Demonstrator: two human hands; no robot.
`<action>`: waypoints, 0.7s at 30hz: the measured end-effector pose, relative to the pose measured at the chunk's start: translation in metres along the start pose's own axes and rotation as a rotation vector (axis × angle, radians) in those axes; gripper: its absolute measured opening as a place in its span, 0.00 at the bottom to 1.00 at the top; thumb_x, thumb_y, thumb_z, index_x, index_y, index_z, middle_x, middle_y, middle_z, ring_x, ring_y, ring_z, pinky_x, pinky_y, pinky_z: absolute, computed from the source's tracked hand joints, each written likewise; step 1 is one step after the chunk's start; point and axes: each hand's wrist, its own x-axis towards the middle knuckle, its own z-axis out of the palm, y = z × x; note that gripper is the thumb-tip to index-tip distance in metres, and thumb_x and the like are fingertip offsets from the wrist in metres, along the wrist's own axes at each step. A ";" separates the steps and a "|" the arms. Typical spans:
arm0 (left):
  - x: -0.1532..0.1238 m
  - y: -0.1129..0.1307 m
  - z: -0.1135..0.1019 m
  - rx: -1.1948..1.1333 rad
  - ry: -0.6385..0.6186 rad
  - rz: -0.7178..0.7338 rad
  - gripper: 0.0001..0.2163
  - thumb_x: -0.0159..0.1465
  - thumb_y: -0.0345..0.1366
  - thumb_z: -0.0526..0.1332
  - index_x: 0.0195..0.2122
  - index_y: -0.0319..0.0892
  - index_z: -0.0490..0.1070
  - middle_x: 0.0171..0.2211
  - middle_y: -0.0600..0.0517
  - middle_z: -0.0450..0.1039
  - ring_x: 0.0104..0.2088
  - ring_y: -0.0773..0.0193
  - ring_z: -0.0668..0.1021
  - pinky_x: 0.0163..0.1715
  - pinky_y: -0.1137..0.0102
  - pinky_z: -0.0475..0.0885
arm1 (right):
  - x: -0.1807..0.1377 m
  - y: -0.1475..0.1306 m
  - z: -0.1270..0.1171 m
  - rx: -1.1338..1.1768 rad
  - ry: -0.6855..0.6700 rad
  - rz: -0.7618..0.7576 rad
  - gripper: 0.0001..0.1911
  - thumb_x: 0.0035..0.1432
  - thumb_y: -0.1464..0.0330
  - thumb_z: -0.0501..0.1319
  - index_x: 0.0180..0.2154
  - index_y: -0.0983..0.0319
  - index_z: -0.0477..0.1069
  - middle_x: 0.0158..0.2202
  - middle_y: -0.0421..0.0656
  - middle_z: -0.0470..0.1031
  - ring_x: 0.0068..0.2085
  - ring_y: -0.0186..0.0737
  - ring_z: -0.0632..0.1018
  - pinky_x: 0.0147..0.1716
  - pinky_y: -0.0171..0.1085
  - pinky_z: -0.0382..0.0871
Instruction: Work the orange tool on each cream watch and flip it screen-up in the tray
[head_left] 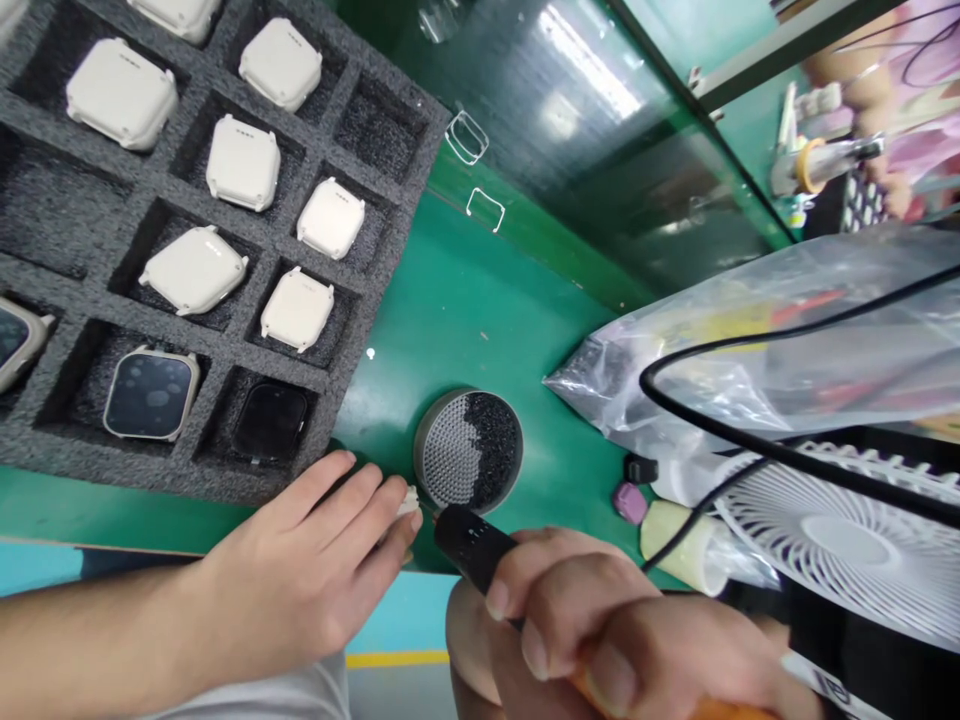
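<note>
My left hand [322, 560] lies palm down at the table's front edge, its fingers closed on a small white watch part [409, 502], mostly hidden beneath them. In my right hand [592, 620] is an electric screwdriver [480, 548] with a black nose and an orange body. Its tip points left, close to the white part. Just beyond the tip stands a round metal dish [444, 460] with a dimpled floor, its right half covered with tiny black screws. A grey foam tray [373, 290] at the left holds several white watch cases [242, 162] and dark-screened watches [150, 393].
Two thin white frames [486, 208] lie by a glossy dark green panel [555, 110]. At the right are a clear plastic bag [750, 330], a black cable [720, 425], a white fan [847, 540] and a pale yellow roll [682, 548]. Another person's arm shows at upper right.
</note>
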 end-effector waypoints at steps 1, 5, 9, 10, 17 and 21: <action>0.000 0.000 0.000 0.001 0.003 0.000 0.17 0.74 0.35 0.58 0.60 0.39 0.79 0.60 0.44 0.79 0.57 0.49 0.78 0.65 0.50 0.66 | -0.002 0.001 0.000 0.009 0.005 0.010 0.21 0.74 0.55 0.50 0.36 0.51 0.78 0.23 0.36 0.61 0.20 0.39 0.67 0.18 0.44 0.70; 0.000 0.000 0.001 -0.005 0.011 0.000 0.17 0.74 0.34 0.59 0.60 0.38 0.79 0.60 0.43 0.79 0.57 0.48 0.78 0.65 0.49 0.66 | -0.005 0.008 -0.006 0.070 -0.114 0.098 0.17 0.72 0.54 0.54 0.36 0.48 0.78 0.21 0.34 0.62 0.19 0.39 0.67 0.19 0.43 0.71; 0.000 0.000 0.000 -0.002 0.014 -0.002 0.17 0.74 0.34 0.59 0.60 0.38 0.79 0.60 0.43 0.79 0.57 0.48 0.78 0.65 0.50 0.67 | 0.000 0.006 -0.015 0.057 -0.188 0.133 0.22 0.73 0.51 0.53 0.31 0.50 0.76 0.20 0.34 0.62 0.20 0.39 0.71 0.20 0.44 0.74; 0.000 0.000 0.000 -0.001 0.012 0.000 0.17 0.74 0.34 0.59 0.60 0.38 0.79 0.60 0.43 0.79 0.57 0.49 0.78 0.64 0.50 0.67 | 0.002 0.004 -0.016 0.045 -0.204 0.144 0.23 0.73 0.51 0.52 0.29 0.51 0.75 0.20 0.35 0.63 0.21 0.40 0.72 0.21 0.44 0.74; 0.004 0.000 0.000 -0.011 0.039 -0.008 0.14 0.74 0.33 0.59 0.56 0.38 0.80 0.56 0.43 0.80 0.54 0.51 0.79 0.62 0.52 0.69 | 0.010 -0.009 0.004 -0.021 -0.159 0.128 0.18 0.70 0.51 0.56 0.34 0.52 0.76 0.23 0.36 0.63 0.25 0.42 0.72 0.26 0.52 0.78; 0.003 0.000 0.000 0.007 0.034 -0.019 0.14 0.75 0.37 0.63 0.57 0.38 0.80 0.56 0.44 0.80 0.55 0.51 0.78 0.63 0.51 0.68 | 0.014 -0.014 0.024 -0.032 -0.019 -0.019 0.16 0.62 0.49 0.65 0.50 0.43 0.76 0.30 0.35 0.65 0.27 0.39 0.72 0.25 0.46 0.75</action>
